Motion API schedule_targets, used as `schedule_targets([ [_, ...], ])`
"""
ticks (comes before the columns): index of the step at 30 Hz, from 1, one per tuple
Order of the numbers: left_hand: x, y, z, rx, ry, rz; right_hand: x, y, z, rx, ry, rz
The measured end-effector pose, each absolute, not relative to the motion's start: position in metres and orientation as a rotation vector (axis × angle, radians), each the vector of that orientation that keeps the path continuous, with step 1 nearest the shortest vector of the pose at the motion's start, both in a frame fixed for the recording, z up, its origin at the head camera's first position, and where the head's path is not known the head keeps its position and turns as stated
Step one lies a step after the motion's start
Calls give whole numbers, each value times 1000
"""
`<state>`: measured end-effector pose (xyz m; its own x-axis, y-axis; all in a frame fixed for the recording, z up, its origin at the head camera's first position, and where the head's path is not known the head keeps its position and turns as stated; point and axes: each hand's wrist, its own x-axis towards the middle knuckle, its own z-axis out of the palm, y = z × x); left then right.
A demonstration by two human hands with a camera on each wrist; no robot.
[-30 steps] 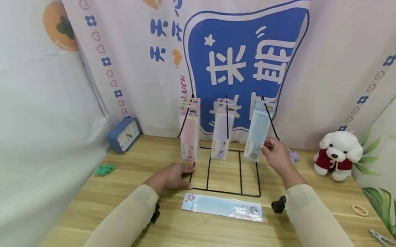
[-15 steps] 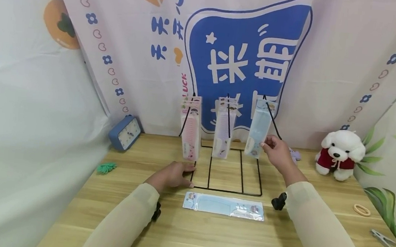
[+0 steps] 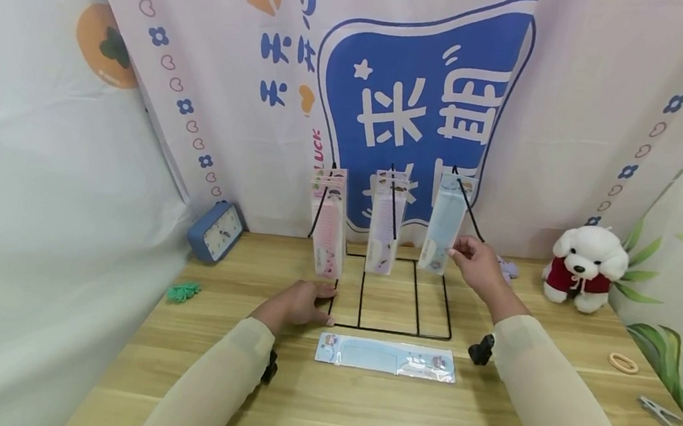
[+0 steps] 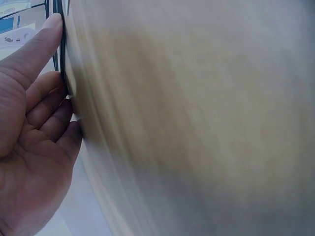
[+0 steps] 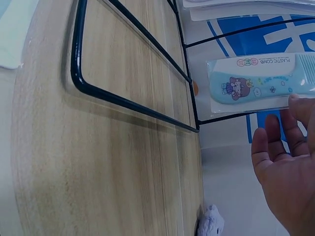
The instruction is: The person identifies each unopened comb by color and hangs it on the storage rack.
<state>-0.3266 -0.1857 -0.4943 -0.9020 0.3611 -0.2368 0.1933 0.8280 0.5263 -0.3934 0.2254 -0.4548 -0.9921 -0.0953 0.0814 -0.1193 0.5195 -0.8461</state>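
A black wire rack point(image 3: 391, 331) stands on the table with packaged combs on its three hooks: pink combs point(image 3: 330, 232) left, purple combs point(image 3: 380, 227) in the middle, a blue comb point(image 3: 445, 220) right. My right hand point(image 3: 478, 265) pinches the lower right edge of that blue comb's pack, thumb in front, as the right wrist view shows. At the rack's front left corner rests my left hand point(image 3: 294, 303). Its thumb point(image 4: 51, 27) and loosely bent fingertips touch the base wire. Another blue packaged comb point(image 3: 385, 358) lies flat before the rack.
A blue clock point(image 3: 214, 233) and a green tangle of cord point(image 3: 183, 292) are at left. To the right sit a white toy dog point(image 3: 586, 266), a wooden ring point(image 3: 623, 363) and a grey clothespin point(image 3: 660, 415). Behind the rack hangs a printed curtain point(image 3: 415, 110).
The lower end of the hanging blue comb has swung slightly left, with my right hand still at its edge. My left hand stays at the rack's corner.
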Motion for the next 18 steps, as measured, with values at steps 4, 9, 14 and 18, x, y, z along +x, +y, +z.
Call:
schedule_targets([
  [4,-325,-185,-494,411,2683,730,-392,228,-458,159,-2712,1503],
  [9,-326,-186,-493,412,2679,730,-380,234,-464,139,-2688,1401],
  [14,-327,-185,-492,418,2678,734,-356,233,-478,342,-2734,1330],
  [18,-326,-186,-492,412,2675,726,-325,224,-484,637,-2815,1321],
])
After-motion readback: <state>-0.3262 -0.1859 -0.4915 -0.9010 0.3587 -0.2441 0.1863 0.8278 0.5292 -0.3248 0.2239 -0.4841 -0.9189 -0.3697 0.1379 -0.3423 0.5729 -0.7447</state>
